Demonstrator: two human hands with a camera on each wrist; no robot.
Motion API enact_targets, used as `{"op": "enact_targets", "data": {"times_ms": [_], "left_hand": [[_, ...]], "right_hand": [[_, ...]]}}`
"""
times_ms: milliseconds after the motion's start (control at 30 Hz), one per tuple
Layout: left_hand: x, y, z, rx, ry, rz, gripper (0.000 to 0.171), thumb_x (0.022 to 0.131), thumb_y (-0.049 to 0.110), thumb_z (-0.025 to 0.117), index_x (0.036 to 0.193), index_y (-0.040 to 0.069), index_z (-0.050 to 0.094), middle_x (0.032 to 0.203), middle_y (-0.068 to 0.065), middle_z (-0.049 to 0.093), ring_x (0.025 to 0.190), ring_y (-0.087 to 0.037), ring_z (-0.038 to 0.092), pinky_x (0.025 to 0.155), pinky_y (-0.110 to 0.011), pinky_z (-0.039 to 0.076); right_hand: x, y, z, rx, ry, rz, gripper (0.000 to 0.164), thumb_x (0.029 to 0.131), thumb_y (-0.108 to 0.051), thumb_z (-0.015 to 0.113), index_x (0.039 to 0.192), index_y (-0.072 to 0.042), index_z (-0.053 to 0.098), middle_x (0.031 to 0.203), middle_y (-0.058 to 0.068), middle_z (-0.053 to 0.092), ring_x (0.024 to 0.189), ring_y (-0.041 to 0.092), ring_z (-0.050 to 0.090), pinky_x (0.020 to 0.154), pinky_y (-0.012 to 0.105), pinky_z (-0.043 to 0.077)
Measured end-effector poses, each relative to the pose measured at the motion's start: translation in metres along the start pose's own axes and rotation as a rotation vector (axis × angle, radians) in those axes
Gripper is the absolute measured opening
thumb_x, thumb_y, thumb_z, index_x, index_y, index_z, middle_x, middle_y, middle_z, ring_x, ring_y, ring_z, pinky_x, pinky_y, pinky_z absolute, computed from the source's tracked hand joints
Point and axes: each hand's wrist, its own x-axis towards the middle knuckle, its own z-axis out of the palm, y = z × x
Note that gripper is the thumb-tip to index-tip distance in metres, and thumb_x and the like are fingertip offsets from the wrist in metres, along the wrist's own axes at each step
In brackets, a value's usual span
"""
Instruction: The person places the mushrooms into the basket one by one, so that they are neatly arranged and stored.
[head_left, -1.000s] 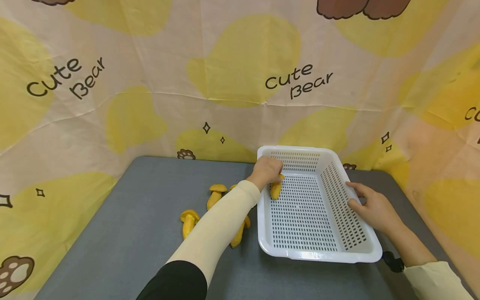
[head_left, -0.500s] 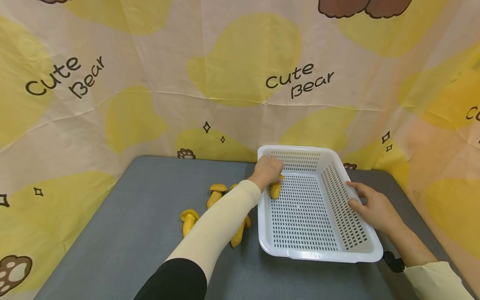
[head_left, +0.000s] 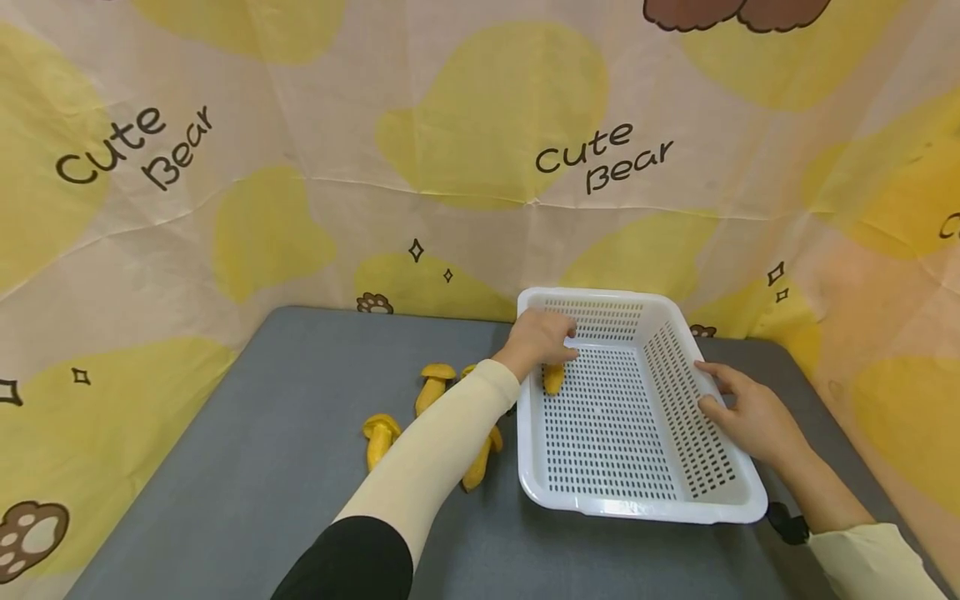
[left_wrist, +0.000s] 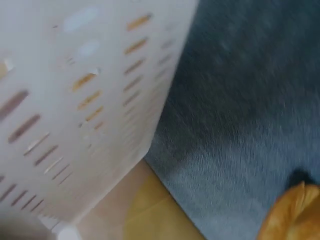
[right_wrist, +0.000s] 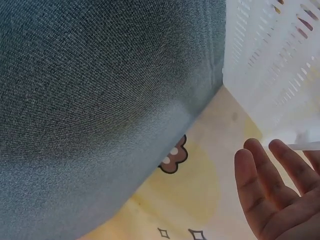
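Note:
A white slotted plastic basket (head_left: 648, 509) stands on the grey table. My left hand (head_left: 536, 340) reaches over its left rim, thumb and fingers spread apart. Just below the thumb, a yellow mushroom (head_left: 553, 382) lies inside, its upper part hidden by the hand. On the right side, my right hand (head_left: 753, 417) holds the basket's rim, thumb on top; its other fingers (right_wrist: 267, 172) extend outside below the rim in the right wrist view. Through the basket wall (left_wrist: 112, 110), the left wrist view shows orange-yellow patches in the slots; the left hand itself is out of that view.
Several more yellow mushrooms lie on the table (head_left: 300, 400) left of the basket, among them one mushroom (head_left: 435, 385) farther back and another (head_left: 380, 435) nearer; the left sleeve (head_left: 427, 450) covers part of the group. A printed cloth (head_left: 465, 150) hangs behind the table.
My left thumb and fingers have spread apart and let go of the mushroom, which stays in the basket. The right hand keeps its place on the rim.

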Motion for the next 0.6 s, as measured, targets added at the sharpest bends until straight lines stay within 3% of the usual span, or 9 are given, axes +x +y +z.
{"op": "enact_targets", "data": {"times_ms": [100,200,400,500,600], "left_hand": [[-0.001,-0.002,0.001,-0.058,0.082,0.06,0.032,0.092,0.046,0.057,0.117,0.028,0.065,0.105,0.013,0.068,0.079,-0.005,0.059,0.063,-0.024,0.049],[-0.001,-0.003,0.0,-0.085,0.209,0.142,0.026,0.092,0.043,0.056,0.112,0.03,0.066,0.102,0.013,0.069,0.076,-0.004,0.06,0.056,-0.021,0.045],[-0.007,-0.008,-0.005,-0.217,0.464,0.266,0.019,0.091,0.034,0.058,0.103,0.028,0.071,0.098,0.013,0.072,0.081,-0.003,0.065,0.058,-0.016,0.044],[-0.015,-0.01,-0.016,-0.271,0.519,0.317,0.018,0.091,0.031,0.059,0.102,0.025,0.072,0.096,0.012,0.072,0.085,-0.003,0.064,0.067,-0.017,0.048],[-0.025,-0.015,-0.031,-0.315,0.51,0.341,0.019,0.091,0.031,0.061,0.104,0.022,0.071,0.099,0.009,0.071,0.091,-0.006,0.064,0.077,-0.021,0.05]], "right_hand": [[0.0,0.0,0.001,-0.01,0.009,-0.003,0.054,0.096,-0.022,0.047,0.145,-0.002,0.037,0.116,0.035,0.056,0.062,0.018,0.066,0.048,0.031,0.053],[-0.001,-0.001,0.0,-0.011,0.016,0.001,0.054,0.096,-0.023,0.047,0.145,-0.002,0.037,0.116,0.034,0.057,0.062,0.017,0.066,0.048,0.03,0.052],[-0.001,-0.004,0.001,-0.015,0.009,0.02,0.055,0.094,-0.02,0.047,0.145,-0.001,0.037,0.114,0.031,0.058,0.062,0.017,0.066,0.048,0.03,0.053],[-0.001,-0.005,0.001,-0.028,0.011,0.018,0.055,0.094,-0.02,0.047,0.145,0.0,0.037,0.113,0.031,0.058,0.062,0.016,0.066,0.049,0.03,0.053],[-0.001,-0.005,0.0,-0.04,0.017,0.017,0.055,0.094,-0.02,0.047,0.144,0.0,0.037,0.113,0.032,0.059,0.062,0.017,0.065,0.049,0.03,0.053]]}}
